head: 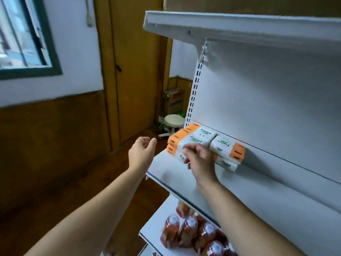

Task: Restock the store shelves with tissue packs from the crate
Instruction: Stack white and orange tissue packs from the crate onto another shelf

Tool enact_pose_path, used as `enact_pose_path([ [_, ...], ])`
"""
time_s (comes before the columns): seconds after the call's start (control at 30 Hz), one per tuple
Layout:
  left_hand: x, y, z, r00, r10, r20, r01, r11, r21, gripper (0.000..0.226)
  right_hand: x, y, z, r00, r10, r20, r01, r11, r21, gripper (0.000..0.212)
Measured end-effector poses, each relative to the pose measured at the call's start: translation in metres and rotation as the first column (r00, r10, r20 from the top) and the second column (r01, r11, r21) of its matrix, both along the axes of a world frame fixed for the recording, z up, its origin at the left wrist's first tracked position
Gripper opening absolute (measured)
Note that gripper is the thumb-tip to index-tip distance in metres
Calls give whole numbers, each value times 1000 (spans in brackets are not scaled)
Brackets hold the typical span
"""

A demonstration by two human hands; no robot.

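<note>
Several white-and-orange tissue packs [195, 138] are stacked two high at the left back of the white middle shelf [258, 193]. A second stack of two packs [227, 147] lies just to their right. My right hand [199, 161] rests against the front of the left stack, fingers curled and touching the packs; whether it grips one is unclear. My left hand [142, 154] hovers just off the shelf's left end, empty, fingers loosely apart. The crate is out of view.
An upper white shelf [239, 28] overhangs above. The lower shelf [158, 218] holds several wrapped bottles with red contents [188, 231]. A white stool [173, 122] and cardboard boxes [173, 102] stand in the corner by a wooden door [136, 71].
</note>
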State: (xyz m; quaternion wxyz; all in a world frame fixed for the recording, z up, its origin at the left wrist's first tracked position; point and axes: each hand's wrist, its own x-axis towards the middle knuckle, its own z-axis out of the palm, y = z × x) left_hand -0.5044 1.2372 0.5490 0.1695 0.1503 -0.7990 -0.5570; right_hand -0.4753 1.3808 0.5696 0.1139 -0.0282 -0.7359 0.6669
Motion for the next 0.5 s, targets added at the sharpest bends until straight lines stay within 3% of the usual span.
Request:
enact_pose_path([
  [0.1,67,-23,-19,989,147,10,-147,983,114,32,41,-35,-19,957,282,65,-287,954,90,13],
  [0.23,177,-62,-61,941,324,97,-337,924,179,23,101,-81,-62,814,540,214,-572,810,132,10],
  [0.37,299,-106,-110,809,534,246,-577,802,157,11,165,-136,-116,640,666,383,-740,669,73,10],
  [0.5,406,-133,-142,630,689,359,-770,614,174,11,232,-183,-159,406,762,504,-897,439,58,12],
])
